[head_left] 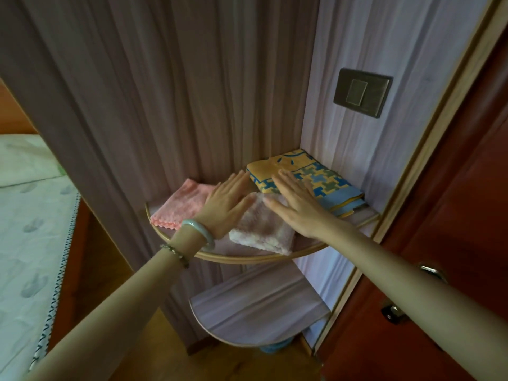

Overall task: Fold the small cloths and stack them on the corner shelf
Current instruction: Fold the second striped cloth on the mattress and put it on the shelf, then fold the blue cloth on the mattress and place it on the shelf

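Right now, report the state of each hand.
Left hand: open, fingers straight, flat at the left edge of the white cloth, gripping nothing.
Right hand: open, fingers straight, lying across the white cloth and the patterned cloth.

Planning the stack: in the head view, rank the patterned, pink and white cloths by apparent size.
1. patterned cloth
2. pink cloth and white cloth: about alike, each partly hidden, so unranked.

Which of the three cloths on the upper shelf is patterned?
The yellow-and-blue cloth at the right rear, against the wall. The pink cloth and the pale fluffy cloth show no print.
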Tool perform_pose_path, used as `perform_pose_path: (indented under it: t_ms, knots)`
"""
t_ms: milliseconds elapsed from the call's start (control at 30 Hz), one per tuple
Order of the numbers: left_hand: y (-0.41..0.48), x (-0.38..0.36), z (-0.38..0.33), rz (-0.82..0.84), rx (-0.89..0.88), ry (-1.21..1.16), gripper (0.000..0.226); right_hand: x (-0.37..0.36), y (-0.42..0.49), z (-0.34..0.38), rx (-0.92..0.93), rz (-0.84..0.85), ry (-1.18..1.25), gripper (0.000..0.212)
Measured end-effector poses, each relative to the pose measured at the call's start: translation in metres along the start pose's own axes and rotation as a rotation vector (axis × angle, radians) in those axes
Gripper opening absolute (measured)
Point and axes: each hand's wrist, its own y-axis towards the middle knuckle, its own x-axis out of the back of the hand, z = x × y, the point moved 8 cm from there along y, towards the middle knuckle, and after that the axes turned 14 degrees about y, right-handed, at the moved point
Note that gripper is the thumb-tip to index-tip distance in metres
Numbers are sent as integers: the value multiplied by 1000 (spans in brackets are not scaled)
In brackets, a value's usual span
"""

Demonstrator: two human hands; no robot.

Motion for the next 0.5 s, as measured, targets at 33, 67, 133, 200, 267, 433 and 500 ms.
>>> perform_pose_path:
  t_ms: [33, 67, 133, 200, 267, 433, 500]
  knots:
    - [-6, 14, 2, -58, 14, 3, 84, 2, 1, 12, 35, -7, 30, 66]
    - [-11, 29, 5, -121, 49, -30, 77, 3, 3, 24, 74, -14, 52, 65]
    - [-28, 53, 19, -225, 143, -150, 60, -4, 6, 50, 142, -13, 106, 65]
    - [-52, 73, 36, -293, 205, -262, 59, -19, 6, 77, 198, 14, 203, 65]
    - [-80, 91, 57, -342, 255, -334, 65, -33, 5, 110, 292, 26, 283, 65]
    - [-180, 137, 101, -472, 385, -442, 71, -89, 2, 195, 372, 200, 538, 76]
    - [-232, 154, 114, -509, 456, -396, 73, -121, -6, 240, 423, 313, 644, 78]
